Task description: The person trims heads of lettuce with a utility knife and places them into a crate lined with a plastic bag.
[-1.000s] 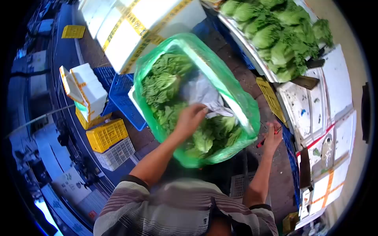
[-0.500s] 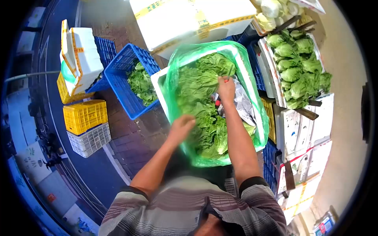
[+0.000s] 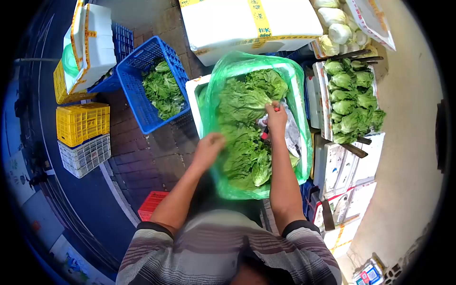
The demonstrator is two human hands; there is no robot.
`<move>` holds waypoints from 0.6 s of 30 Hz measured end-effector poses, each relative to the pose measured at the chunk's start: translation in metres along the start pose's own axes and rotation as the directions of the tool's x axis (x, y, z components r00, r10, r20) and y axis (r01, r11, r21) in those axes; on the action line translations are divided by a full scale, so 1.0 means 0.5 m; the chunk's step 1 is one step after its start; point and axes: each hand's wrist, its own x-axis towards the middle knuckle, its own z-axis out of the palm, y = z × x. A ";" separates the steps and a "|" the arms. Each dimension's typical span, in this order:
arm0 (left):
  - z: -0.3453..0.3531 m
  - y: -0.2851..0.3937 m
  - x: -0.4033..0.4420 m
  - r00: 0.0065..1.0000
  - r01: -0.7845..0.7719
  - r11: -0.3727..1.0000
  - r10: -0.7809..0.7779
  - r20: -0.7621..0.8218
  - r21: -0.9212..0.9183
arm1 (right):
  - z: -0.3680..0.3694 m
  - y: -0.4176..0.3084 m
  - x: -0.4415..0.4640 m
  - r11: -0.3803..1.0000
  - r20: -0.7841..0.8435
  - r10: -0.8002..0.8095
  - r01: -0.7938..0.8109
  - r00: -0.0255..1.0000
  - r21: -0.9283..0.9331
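Head cam: looking down at lettuce [image 3: 247, 95] heaped in a green bag [image 3: 259, 194] lining a white box [image 3: 296, 95].
Should handle light and floppy, probably easy to bruise or tear at the frilly edges, maybe slippery if wet (can't tell). Best to grab by the pale, firmer stem end and support the leaves from underneath, no squeezing. Note the right hand [image 3: 277, 118], with fingers closed round a red tool [image 3: 264, 136] and thumb up by a stem end; can't tell if pinching that too. Pretty blurry on the left hand [image 3: 209, 145], at the bag's left side; looks loosely curled, can't tell if gripping anything.
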 end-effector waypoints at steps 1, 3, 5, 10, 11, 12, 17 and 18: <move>0.005 -0.006 0.001 1.000 0.002 1.000 -0.002 -0.001 -0.027 | -0.003 -0.007 -0.006 1.000 0.013 -0.013 0.013 1.000 -0.015; 0.015 -0.024 0.005 1.000 0.006 0.998 -0.005 0.017 -0.069 | -0.009 -0.014 -0.017 0.998 0.043 -0.036 0.038 0.998 -0.043; 0.022 -0.041 0.014 0.999 0.002 0.995 0.003 0.048 -0.101 | -0.008 0.002 -0.025 0.964 0.013 -0.231 0.231 0.973 -0.135; 0.056 -0.018 0.010 0.980 0.176 0.955 -0.146 0.139 -0.241 | -0.043 -0.022 -0.134 0.972 -0.034 -0.229 0.227 0.973 -0.069; 0.064 -0.011 0.006 0.968 0.235 0.914 -0.189 0.165 -0.331 | -0.055 -0.033 -0.155 0.978 -0.055 -0.206 0.204 0.977 -0.046; 0.066 -0.026 0.016 0.944 0.307 0.875 -0.230 0.236 -0.374 | -0.067 -0.039 -0.173 0.987 -0.071 -0.142 0.147 0.987 0.063; 0.078 0.031 0.008 0.981 0.166 0.781 -0.069 0.181 -0.602 | -0.166 -0.041 -0.222 0.917 0.063 0.048 -0.069 0.997 0.392; 0.069 0.032 0.012 0.984 0.096 0.757 0.025 0.175 -0.647 | -0.175 -0.049 -0.230 0.933 0.082 0.076 -0.100 0.994 0.345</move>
